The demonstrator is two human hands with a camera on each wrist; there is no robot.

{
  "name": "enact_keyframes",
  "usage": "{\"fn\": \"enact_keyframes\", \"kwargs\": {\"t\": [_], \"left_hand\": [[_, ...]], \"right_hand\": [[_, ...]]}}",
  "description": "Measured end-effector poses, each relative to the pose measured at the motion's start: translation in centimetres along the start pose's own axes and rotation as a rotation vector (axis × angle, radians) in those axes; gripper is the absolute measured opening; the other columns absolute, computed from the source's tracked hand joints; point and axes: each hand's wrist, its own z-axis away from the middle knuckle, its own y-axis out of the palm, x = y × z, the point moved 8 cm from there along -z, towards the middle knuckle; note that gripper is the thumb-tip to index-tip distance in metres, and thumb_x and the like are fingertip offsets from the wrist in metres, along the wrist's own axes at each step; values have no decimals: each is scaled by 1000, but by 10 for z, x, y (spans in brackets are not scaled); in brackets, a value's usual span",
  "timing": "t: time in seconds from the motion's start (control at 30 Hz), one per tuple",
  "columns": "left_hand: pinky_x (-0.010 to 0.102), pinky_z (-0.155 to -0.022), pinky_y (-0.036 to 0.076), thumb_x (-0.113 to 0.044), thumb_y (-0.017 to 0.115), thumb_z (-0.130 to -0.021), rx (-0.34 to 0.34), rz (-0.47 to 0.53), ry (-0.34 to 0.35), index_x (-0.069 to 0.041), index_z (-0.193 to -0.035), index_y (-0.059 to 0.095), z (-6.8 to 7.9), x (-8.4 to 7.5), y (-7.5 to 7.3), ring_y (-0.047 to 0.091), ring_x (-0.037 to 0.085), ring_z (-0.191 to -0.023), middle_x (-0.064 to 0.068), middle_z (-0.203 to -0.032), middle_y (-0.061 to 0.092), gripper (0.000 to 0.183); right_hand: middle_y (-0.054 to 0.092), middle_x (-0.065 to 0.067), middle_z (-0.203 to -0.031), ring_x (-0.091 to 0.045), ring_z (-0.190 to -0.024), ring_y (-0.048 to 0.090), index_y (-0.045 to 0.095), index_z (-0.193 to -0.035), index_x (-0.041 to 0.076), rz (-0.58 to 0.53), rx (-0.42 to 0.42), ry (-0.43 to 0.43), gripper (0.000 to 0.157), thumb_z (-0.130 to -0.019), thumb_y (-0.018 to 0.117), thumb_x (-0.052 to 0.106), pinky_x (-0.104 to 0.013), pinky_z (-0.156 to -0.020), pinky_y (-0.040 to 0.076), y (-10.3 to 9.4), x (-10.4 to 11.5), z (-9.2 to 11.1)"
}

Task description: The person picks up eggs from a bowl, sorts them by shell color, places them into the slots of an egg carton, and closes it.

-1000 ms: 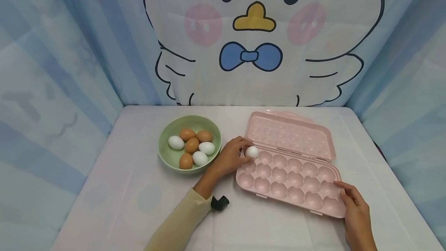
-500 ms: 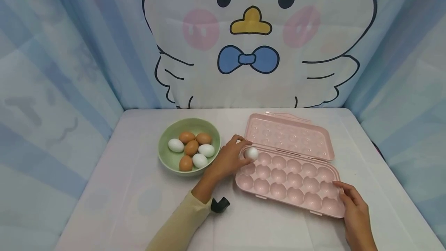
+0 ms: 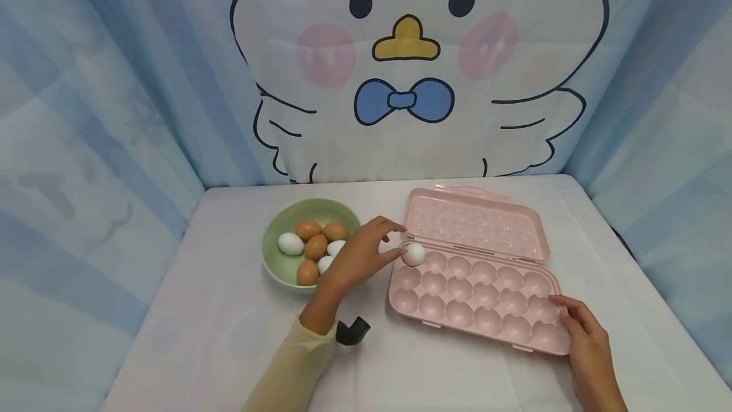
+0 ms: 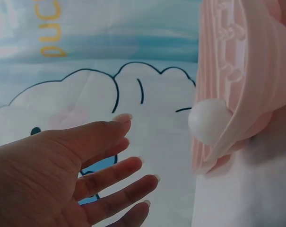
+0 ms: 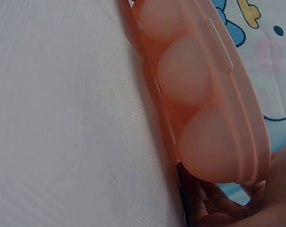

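Note:
A white egg [image 3: 414,254] sits in the back-left cup of an open pink egg carton [image 3: 487,295]. Beside that egg is my left hand [image 3: 360,253], its thumb and fingers spread and holding nothing. The left wrist view shows a gap between the left hand [image 4: 91,175] and the white egg [image 4: 210,121]. At the carton's front-right corner my right hand [image 3: 590,343] grips the edge. In the right wrist view the fingers [image 5: 213,201] reach under the pink carton [image 5: 199,142].
Left of the carton stands a green bowl [image 3: 277,267] with several brown and white eggs, partly hidden behind my left hand. The carton's lid [image 3: 479,224] lies folded back. A printed curtain [image 3: 400,145] hangs behind the white table [image 3: 189,336].
My left hand has let go of the white egg and drawn back slightly left, its fingers spreading. The egg stays in the corner cup. My right hand keeps its hold on the carton.

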Motion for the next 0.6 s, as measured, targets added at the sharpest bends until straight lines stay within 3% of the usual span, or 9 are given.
{"fn": "enact_keyframes", "kwargs": {"t": [0.33,0.6], "left_hand": [[36,-86,54,-23,78,-96,-68,23,-23,-15,-131,68,18,21,-46,64,23,-107,-2,-124,64,37],[44,-91,54,-20,74,-99,-17,93,-74,-12,-134,67,28,42,-71,64,25,-112,8,-131,66,37]], "right_hand": [[16,-5,-171,-20,-156,7,50,-148,12,17,-8,21,43,-112,26,14,-45,-122,17,1,-1,-3],[20,-5,-170,-17,-156,10,51,-147,13,9,-26,22,43,-111,27,12,-42,-122,16,0,1,-2]]}}
